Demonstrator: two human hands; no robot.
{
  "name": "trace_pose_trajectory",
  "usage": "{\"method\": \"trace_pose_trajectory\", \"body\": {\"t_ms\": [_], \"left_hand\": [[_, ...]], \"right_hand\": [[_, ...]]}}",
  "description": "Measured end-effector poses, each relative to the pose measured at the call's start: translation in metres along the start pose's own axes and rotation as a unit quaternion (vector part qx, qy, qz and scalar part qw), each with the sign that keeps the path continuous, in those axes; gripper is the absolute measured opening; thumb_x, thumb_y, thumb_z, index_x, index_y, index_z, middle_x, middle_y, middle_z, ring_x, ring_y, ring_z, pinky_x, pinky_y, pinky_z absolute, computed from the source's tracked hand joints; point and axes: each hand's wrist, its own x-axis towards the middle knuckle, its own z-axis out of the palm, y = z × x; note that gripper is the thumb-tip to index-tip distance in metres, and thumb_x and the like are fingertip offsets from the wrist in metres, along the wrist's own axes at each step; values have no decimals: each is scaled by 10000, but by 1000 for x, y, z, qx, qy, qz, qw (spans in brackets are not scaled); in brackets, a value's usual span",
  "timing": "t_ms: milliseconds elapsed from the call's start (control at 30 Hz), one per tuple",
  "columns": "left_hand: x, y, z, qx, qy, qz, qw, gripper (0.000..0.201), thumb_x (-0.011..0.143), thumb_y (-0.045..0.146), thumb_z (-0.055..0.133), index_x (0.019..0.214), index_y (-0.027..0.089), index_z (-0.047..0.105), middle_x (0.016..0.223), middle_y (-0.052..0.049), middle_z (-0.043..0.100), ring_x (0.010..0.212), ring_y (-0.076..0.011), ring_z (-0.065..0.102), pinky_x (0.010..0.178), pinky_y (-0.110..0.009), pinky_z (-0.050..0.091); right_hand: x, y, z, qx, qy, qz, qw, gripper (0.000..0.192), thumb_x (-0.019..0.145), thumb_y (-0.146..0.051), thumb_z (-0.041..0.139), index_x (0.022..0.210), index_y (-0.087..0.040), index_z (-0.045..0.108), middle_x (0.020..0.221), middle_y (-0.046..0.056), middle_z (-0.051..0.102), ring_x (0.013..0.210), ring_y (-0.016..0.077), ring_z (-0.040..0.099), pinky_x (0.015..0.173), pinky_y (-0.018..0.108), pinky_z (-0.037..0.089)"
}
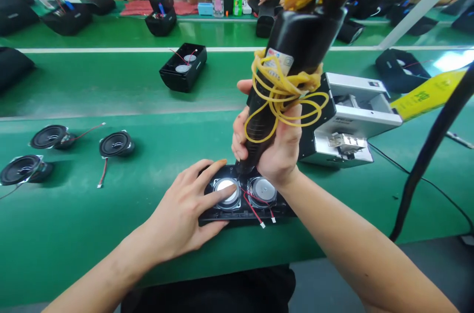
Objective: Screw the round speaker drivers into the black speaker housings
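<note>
one screwdriver [305, 44], three loose speakers [115, 144]

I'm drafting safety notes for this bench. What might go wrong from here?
The black tool points down at the black housing beside the left hand; a slip might hurt that hand.
Red wires lie loose across the housing and could snag or get pinched.
Loose yellow loops on the tool might catch the right hand.

The green tabletop [85, 229] is leaving room near left; three round black speakers [115, 144] are obstructing farther left, a black cylindrical tool [305, 34] centre, a boxy silver-and-black machine [351, 128] right.
</note>
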Motion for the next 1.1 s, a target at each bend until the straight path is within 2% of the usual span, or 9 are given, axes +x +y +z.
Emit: {"method": "trace_pose_trajectory", "body": {"t_ms": [133,333,467,633,833,1000,1100], "left_hand": [[0,-1,0,2,6,3,1000,465,957,364,720,1415,290,691,1693,-143,413,1509,-414,405,1180,-656,457],[0,-2,2,-2,5,4,1000,464,951,359,735,1408,292,691,1695,-145,406,1514,-410,393,1185,-662,446],[1,-2,2,-3,8,4,1000,460,947,356,738,1399,289,693,1683,-147,417,1501,-410,403,1173,-666,455],[0,-1,1,-4,12,5,1000,450,948,349,735,1392,287,695,1683,-147,416,1492,-405,412,1168,-659,464],[1,-1,1,-3,14,8,1000,446,966,356,719,1407,298,691,1683,-147,410,1498,-407,407,1172,-669,460],[2,-1,0,-1,9,12,1000,457,967,344,714,1419,286,681,1686,-155,393,1502,-416,398,1164,-682,463],[2,0,-1,-1,11,16,1000,455,967,338,713,1417,279,680,1663,-159,411,1499,-418,400,1166,-683,465]], "right_hand": [[0,2,2,13,-4,-4,1000,555,1048,-696,476,1329,-233,600,741,-28,572,471,138,491,429,282,370],[2,2,3,6,5,2,1000,542,1005,-692,580,1291,-231,572,748,-42,582,463,122,482,430,277,384],[2,3,2,3,3,6,1000,586,991,-737,578,1267,-220,558,738,-48,576,459,111,476,429,264,390],[1,6,0,1,-8,-5,1000,469,1020,-682,577,1174,-239,565,746,-48,591,465,107,510,426,252,386],[-3,8,-1,-12,-10,13,1000,439,1003,-698,592,990,-266,515,736,-38,592,468,131,504,424,290,394],[-8,16,-1,-41,-6,26,999,558,958,-800,571,1096,-262,520,727,-52,561,446,125,472,421,292,418],[-9,18,-1,-41,-23,22,999,572,944,-809,589,1056,-253,514,707,-61,563,464,119,494,454,280,434]]}}
